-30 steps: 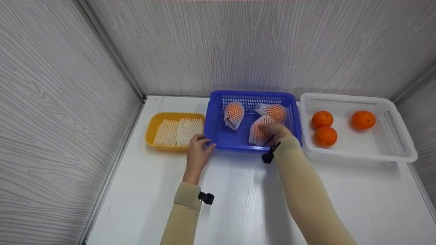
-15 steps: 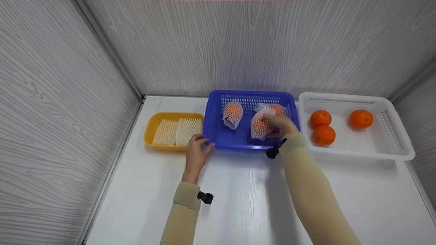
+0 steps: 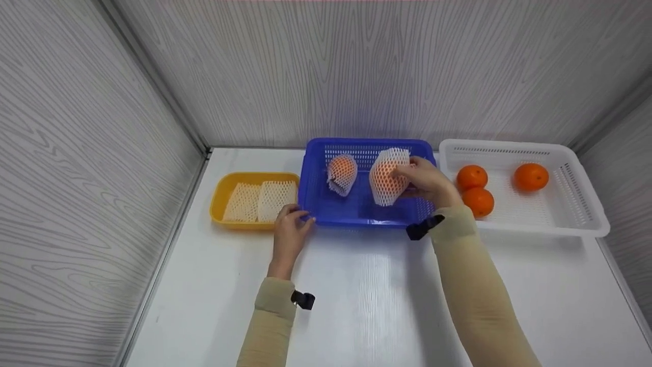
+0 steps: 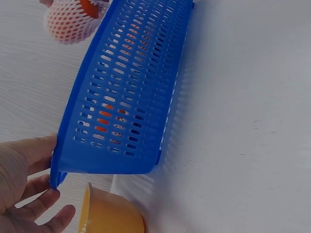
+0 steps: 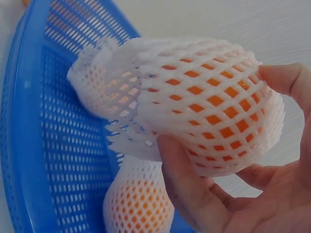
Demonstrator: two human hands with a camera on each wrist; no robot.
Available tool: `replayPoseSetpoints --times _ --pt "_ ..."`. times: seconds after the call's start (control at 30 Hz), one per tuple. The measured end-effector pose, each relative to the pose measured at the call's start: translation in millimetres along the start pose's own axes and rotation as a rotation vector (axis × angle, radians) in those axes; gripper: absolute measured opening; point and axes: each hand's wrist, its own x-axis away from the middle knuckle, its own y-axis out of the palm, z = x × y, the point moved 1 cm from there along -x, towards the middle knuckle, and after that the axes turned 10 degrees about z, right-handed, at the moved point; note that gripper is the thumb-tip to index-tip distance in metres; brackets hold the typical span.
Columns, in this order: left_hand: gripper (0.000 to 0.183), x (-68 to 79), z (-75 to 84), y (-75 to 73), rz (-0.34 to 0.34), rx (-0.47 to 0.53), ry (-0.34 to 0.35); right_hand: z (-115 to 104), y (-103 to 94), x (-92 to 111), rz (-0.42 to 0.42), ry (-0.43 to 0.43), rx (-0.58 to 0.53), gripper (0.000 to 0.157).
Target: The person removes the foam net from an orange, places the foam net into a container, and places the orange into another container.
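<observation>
My right hand (image 3: 425, 178) holds an orange in a white foam net (image 3: 389, 178) above the blue basket (image 3: 346, 219). In the right wrist view, thumb and fingers grip the netted orange (image 5: 214, 107) around its round end, and the loose net end points away from the palm. A second netted orange (image 3: 342, 172) lies on the basket's left side. Another netted orange (image 5: 138, 206) shows below the held one in the right wrist view; the head view hides it. My left hand (image 3: 290, 234) pinches the basket's rim at its front left corner, as the left wrist view shows.
Left of the basket stands a yellow tray (image 3: 218, 206) with flat foam nets (image 3: 277, 199) in it. To the right is a white basket (image 3: 560, 227) holding three bare oranges (image 3: 531, 177). Wood-grain panels (image 3: 356, 71) enclose the white table (image 3: 351, 300) at the back and sides.
My right hand has lifted the netted orange up from the blue basket's front right area, and the net's loose end has tipped to point away. My left hand stays at the rim.
</observation>
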Motion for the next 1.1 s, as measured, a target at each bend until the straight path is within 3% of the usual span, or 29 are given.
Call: replayPoseSetpoints --times 0.17,0.33,0.67,0.77,0.97,1.1 --pt "0.02 0.8 -1.2 0.2 0.016 -0.012 0.038 -1.5 3.9 18.1 0.014 -0.092 0.002 0.071" --pt "0.022 3.8 -0.9 1.3 0.021 -0.033 0.048 4.2 6.1 37.0 0.003 -0.173 0.012 0.073" --pt "0.041 13.5 3.1 -4.0 -0.048 -0.076 0.102 38.2 14.7 65.1 -0.034 -0.247 0.093 0.071" --pt "0.047 20.2 5.5 -6.8 -0.035 -0.074 0.108 48.1 18.2 73.4 -0.037 -0.265 0.118 0.069" --pt "0.043 35.3 10.9 -9.7 0.057 0.009 0.16 72.6 21.6 80.6 -0.051 -0.273 0.134 0.066" --pt "0.038 44.2 17.3 -6.9 0.047 0.087 0.209 89.9 20.6 82.1 -0.074 -0.283 0.09 0.067"
